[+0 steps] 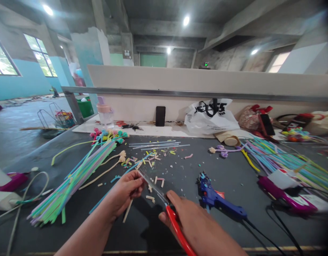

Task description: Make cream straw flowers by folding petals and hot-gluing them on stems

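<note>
Near the middle of the dark table, my left hand (132, 185) is closed in a pinch on a beige pipe cleaner (127, 211), whose tail hangs below the fingers and whose tip shows above them. My right hand (182, 213) is wrapped round red-handled scissors (176, 227). The scissor blades (153, 185) point up and left, with their tips beside the beige tip above my left fingers. Short cut pieces (150, 198) lie around the blades. Behind my left hand, a light blue pipe cleaner (101, 199) lies on the table.
Pipe cleaner bundles lie left (81, 177) and right (276, 153). A blue glue gun (220, 201) with a cord is right of my right hand. At the back stand a phone (160, 116), a bottle (105, 115) and a white bag (210, 119).
</note>
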`<state>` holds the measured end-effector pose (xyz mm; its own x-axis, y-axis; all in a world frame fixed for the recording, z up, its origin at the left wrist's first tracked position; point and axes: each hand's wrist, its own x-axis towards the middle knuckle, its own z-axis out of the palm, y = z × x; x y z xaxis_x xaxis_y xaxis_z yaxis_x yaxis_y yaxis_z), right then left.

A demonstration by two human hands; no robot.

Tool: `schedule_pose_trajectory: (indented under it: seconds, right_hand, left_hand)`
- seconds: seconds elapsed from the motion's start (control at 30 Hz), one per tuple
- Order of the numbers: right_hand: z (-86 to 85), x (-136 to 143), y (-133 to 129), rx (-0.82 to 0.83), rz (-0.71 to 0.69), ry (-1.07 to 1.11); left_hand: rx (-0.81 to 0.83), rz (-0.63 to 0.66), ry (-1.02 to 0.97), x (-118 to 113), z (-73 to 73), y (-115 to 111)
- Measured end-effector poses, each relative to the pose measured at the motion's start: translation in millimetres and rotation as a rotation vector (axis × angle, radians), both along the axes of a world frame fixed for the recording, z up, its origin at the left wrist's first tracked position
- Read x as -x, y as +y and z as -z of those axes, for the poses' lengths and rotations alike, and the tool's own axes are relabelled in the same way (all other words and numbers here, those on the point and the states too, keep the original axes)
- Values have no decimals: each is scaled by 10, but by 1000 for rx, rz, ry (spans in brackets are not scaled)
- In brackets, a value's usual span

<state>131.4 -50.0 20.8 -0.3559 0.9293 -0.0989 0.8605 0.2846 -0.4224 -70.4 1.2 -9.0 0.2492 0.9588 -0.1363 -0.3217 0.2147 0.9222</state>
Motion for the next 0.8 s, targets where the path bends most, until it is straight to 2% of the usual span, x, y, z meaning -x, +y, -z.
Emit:
schedule_pose_trajectory:
  seconds: [0.2, 0.43, 0.8]
  right_hand:
    - [93, 21, 16, -44, -4, 31]
    - [-36, 26, -10, -7, -1, 10]
    - [-1, 18, 14, -16, 22, 9]
  left_hand:
    - [0, 23, 26, -9, -28, -3]
    - [12, -3, 4, -9, -35, -4]
    - [0, 3, 14, -13, -35, -11]
